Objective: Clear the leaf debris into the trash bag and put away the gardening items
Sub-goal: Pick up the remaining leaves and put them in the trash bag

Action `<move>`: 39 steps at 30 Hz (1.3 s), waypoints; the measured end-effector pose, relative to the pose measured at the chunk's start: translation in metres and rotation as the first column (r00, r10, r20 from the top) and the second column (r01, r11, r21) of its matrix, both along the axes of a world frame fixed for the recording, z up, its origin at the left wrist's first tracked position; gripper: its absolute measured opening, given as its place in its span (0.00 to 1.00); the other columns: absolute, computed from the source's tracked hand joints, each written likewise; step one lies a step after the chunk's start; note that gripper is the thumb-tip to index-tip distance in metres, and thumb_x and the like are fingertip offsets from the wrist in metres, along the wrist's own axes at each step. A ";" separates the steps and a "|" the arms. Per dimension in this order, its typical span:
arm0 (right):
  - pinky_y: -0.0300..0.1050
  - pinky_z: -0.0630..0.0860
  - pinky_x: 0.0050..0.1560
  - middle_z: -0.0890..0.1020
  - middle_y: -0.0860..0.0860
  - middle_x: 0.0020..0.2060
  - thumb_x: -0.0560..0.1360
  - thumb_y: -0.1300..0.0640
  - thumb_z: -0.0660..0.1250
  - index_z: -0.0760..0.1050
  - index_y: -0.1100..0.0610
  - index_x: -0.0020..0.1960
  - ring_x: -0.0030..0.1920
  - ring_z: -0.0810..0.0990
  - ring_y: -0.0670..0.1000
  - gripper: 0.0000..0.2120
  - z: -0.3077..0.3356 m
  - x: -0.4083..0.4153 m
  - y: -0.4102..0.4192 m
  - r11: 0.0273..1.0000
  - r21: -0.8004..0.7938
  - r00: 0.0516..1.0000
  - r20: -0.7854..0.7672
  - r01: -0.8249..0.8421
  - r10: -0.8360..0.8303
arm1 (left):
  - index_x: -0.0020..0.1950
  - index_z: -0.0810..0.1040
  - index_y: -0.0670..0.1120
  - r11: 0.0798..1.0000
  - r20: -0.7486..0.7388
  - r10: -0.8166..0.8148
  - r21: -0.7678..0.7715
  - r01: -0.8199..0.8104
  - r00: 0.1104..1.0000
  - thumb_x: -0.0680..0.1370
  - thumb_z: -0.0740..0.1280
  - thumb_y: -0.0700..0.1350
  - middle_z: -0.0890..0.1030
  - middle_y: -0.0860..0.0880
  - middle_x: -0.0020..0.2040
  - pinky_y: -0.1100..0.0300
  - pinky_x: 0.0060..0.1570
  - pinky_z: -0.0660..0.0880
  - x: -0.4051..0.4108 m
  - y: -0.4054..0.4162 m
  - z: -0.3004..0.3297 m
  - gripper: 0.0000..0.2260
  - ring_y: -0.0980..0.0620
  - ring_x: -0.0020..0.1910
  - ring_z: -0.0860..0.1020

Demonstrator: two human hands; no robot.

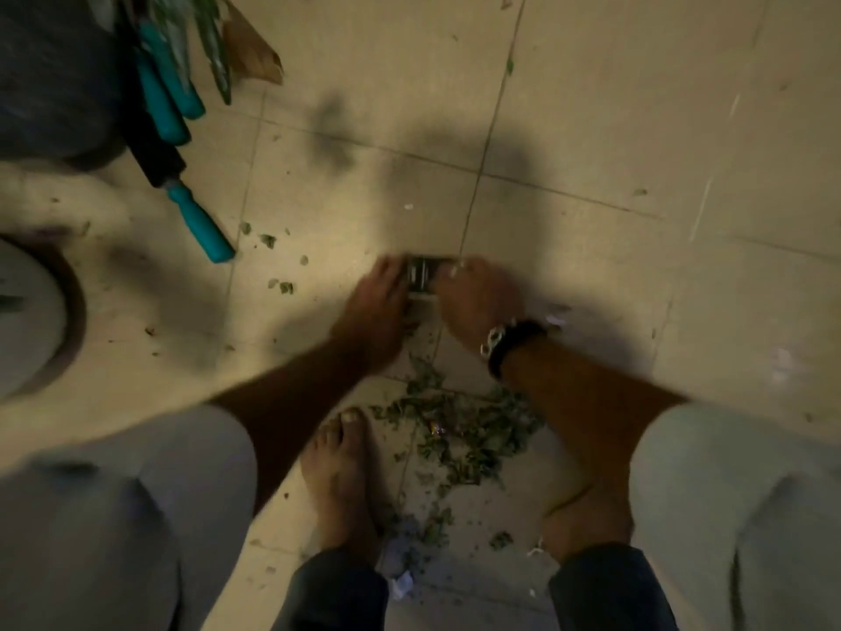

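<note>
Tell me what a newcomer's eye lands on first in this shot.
First, the two hands meeting low on the tiled floor: the left hand and the right hand close around a small dark object, too blurred to identify. Just below them, between the bare feet, lies a pile of green leaf debris. At upper left, teal-handled garden tools lie on the floor.

Light grey sleeves (150, 471), dark trousers (336, 589), bare feet (339, 485), black wristband (514, 346).

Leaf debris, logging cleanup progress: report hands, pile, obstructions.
Left hand and right hand together on small blurred object, grip unclear. Leaf debris heaped between bare feet. Teal-handled tools lie left.
</note>
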State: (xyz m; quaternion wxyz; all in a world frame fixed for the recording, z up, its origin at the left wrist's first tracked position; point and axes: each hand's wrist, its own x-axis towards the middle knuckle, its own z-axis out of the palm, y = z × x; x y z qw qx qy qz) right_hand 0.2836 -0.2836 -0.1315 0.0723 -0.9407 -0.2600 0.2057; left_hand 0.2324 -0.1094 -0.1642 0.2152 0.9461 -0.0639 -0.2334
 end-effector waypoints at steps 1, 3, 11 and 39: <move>0.56 0.79 0.46 0.83 0.59 0.49 0.69 0.60 0.71 0.81 0.58 0.52 0.49 0.81 0.64 0.12 0.001 -0.034 -0.009 0.999 0.020 0.997 -0.060 -0.044 0.045 | 0.76 0.63 0.38 0.999 -0.045 -0.024 -0.049 0.022 0.999 0.75 0.56 0.48 0.66 0.36 0.74 0.42 0.69 0.69 -0.036 -0.008 0.004 0.30 0.36 0.72 0.67; 0.57 0.82 0.44 0.83 0.57 0.49 0.63 0.59 0.76 0.82 0.56 0.51 0.47 0.82 0.62 0.16 0.004 -0.094 -0.032 0.993 0.008 0.973 -0.198 -0.115 0.115 | 0.74 0.65 0.37 0.985 -0.090 -0.118 -0.136 0.105 0.989 0.71 0.53 0.45 0.68 0.35 0.73 0.35 0.63 0.72 -0.102 -0.018 0.010 0.31 0.32 0.72 0.65; 0.51 0.77 0.47 0.84 0.55 0.49 0.76 0.52 0.59 0.81 0.53 0.55 0.50 0.80 0.59 0.15 0.032 -0.037 -0.149 0.882 0.043 0.864 0.180 0.470 -0.469 | 0.78 0.61 0.45 0.985 0.069 0.173 0.015 -0.174 0.983 0.74 0.64 0.34 0.65 0.40 0.76 0.42 0.73 0.61 -0.088 0.069 0.010 0.32 0.42 0.76 0.60; 0.52 0.77 0.50 0.83 0.60 0.48 0.78 0.54 0.63 0.79 0.55 0.53 0.50 0.80 0.63 0.09 0.030 -0.075 -0.257 0.461 -0.032 0.452 0.265 0.887 -0.852 | 0.69 0.70 0.37 0.985 0.000 0.023 0.170 -0.023 1.000 0.81 0.58 0.57 0.71 0.34 0.68 0.39 0.62 0.70 -0.090 -0.011 -0.008 0.26 0.32 0.64 0.70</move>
